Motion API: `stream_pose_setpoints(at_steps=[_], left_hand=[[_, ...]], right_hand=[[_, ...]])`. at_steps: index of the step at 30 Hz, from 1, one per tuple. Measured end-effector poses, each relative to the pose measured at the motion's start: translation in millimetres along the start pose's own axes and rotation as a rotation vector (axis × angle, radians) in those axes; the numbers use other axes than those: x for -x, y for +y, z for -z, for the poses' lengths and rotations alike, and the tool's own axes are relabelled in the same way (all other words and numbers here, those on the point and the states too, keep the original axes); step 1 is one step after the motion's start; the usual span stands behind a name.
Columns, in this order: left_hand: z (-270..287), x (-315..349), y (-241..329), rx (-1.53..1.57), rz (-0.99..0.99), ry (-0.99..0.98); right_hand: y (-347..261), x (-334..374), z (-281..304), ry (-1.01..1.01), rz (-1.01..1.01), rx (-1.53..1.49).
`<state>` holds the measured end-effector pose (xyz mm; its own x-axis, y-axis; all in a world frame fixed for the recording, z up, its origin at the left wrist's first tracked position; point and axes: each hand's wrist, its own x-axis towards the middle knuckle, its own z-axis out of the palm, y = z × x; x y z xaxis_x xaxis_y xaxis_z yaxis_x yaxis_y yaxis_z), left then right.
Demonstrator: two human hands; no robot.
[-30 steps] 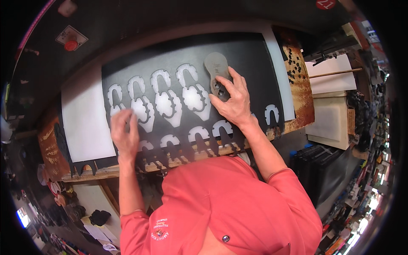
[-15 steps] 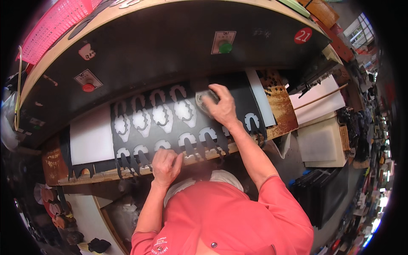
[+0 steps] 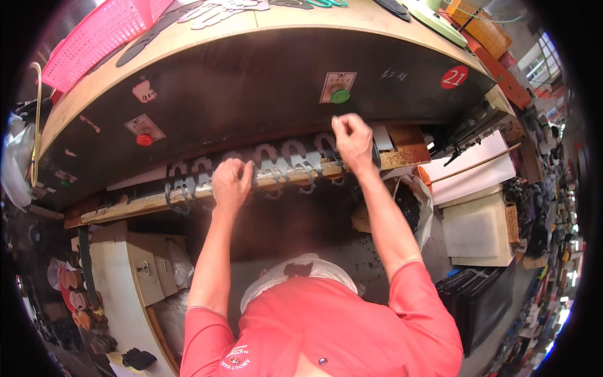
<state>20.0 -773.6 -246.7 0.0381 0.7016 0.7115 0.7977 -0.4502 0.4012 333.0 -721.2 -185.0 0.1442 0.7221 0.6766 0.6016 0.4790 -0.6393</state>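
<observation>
My left hand (image 3: 232,185) is closed at the front edge of the work ledge, by the dark sheet (image 3: 287,178). Its fingertips are turned away, so anything in them is hidden. A row of arch-shaped cut-outs runs along this edge, with narrow strips of sheet hanging over the wooden ledge (image 3: 139,206). Held up before the lower edge of the black machine panel (image 3: 239,94), my right hand (image 3: 355,141) is a loose fist with nothing visible in it. A green push button (image 3: 340,96) sits just above it on the panel. Most of the sheet is hidden behind the panel.
A red button (image 3: 144,139) is on the panel's left. On top stand a pink basket (image 3: 103,41) and pale cut pieces (image 3: 220,11). A wooden cabinet (image 3: 147,267) is below left; a white bag (image 3: 418,204) hangs right, near stacked pale boards (image 3: 474,226).
My right hand has left the blurred greyish object on the sheet and closed near the green button. The panel now covers most of the sheet. The view has shifted; my left hand stays closed.
</observation>
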Motion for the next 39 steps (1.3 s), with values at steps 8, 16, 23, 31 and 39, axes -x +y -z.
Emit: stream_pose_setpoints(at_steps=[8,16,23,31,39], left_hand=[[-7,-18,-1,-0.058,-0.003,-0.015],[-9,-16,-6,-0.083,0.054,-0.061],[-3,5,-6,-0.025,0.108,-0.084],[25,45,21,0.067,0.098,-0.119],[64,100,53,0.055,0.141,-0.229]], right_hand=[[16,68,-28,-0.113,0.2,0.252],[13,67,-29,-0.142,0.173,0.21],[17,87,-24,-0.141,0.149,0.105],[-10,101,17,-0.099,-0.53,-0.182],[-31,78,-32,-0.493,-0.159,0.222]])
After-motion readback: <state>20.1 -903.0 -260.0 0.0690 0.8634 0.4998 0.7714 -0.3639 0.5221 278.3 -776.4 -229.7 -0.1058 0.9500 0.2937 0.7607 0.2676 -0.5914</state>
